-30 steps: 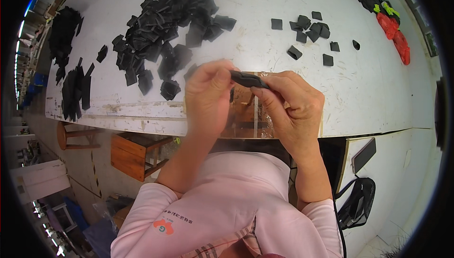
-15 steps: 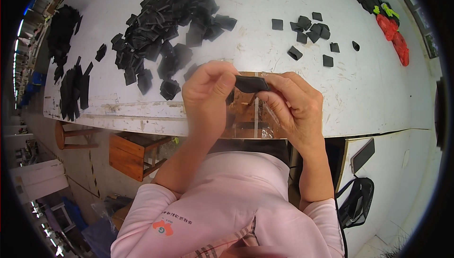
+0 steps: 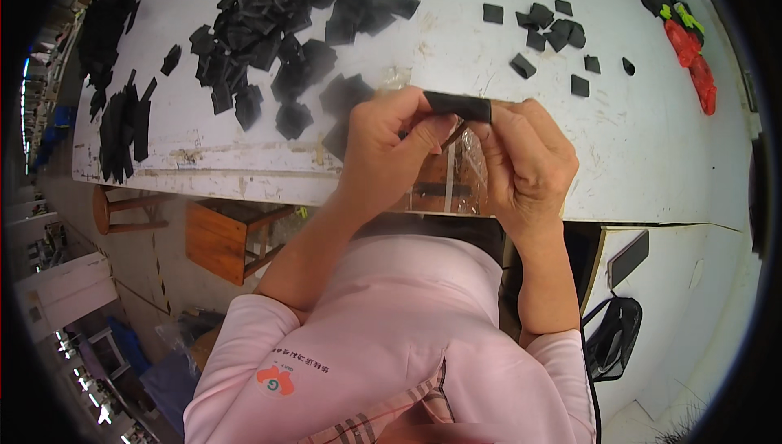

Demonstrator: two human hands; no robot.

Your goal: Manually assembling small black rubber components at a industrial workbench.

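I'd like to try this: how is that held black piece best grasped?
Probably by its two short ends, one from the left, one from the right: the black piece is a flat-looking band, longer crosswise than tall, so its broad middle would be free.

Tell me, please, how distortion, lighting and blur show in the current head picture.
Head view: fisheye distortion curves the white table near the picture's dark rim; lights at lower left look overexposed; loose black pieces left of center look hazy; the held black piece has clearer edges.
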